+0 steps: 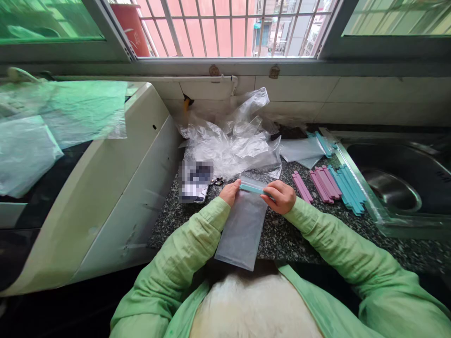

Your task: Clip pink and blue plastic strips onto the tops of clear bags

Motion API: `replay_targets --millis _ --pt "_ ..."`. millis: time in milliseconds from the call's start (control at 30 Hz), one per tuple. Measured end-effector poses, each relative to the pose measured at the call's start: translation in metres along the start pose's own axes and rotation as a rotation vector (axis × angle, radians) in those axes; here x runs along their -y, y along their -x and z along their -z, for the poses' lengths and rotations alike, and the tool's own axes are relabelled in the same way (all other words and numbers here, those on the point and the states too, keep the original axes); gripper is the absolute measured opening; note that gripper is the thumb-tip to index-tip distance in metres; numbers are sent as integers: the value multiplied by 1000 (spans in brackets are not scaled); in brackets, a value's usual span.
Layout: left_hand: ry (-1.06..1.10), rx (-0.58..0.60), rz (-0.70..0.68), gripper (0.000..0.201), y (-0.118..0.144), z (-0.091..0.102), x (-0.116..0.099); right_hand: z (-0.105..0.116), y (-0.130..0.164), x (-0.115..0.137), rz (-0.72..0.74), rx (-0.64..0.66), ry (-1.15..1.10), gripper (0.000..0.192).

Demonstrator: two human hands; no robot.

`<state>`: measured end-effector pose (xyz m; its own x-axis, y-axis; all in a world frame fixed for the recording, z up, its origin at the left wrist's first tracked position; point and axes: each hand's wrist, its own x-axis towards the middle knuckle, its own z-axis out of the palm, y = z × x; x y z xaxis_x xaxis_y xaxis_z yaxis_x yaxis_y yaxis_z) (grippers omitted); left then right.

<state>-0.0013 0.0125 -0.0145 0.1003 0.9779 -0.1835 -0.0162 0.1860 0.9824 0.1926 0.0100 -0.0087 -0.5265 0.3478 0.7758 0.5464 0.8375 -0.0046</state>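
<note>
Pinching slim, straight teal strip (251, 188) near both ends | left fingers (236, 184), right fingers (274, 190) | plastic bag (241, 230): translucent, flat, oblong

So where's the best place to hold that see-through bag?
Probably by the far end of the bag, along the teal strip, one hand from each side. The strip looks narrow and lies crosswise, giving an edge to pinch; the bag itself looks thin. The left hand and right hand are at the strip's ends.
</note>
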Motion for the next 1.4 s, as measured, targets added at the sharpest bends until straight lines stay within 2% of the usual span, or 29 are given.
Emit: replay_targets --millis 167,367,600,800,967,1400 --pt "-76 -25 -93 50 1 -2 -1 4 -5 0 0 -24 -11 10" --pt "-121 -67 -97 46 -1 1 4 11 -11 1 -19 -69 -59 12" --pt "-107 -52 -130 46 1 3 -2 21 -14 -3 -54 -124 -88 14" --pt "-73 -103 -121 42 1 3 -3 29 -16 -5 -78 -172 -69 15" --pt "-38 -124 -82 39 1 3 -6 35 -14 -8 -105 -203 -54 15" --pt "-103 -175 -146 42 -1 8 -3 45 -5 -14 -160 -274 -73 13"
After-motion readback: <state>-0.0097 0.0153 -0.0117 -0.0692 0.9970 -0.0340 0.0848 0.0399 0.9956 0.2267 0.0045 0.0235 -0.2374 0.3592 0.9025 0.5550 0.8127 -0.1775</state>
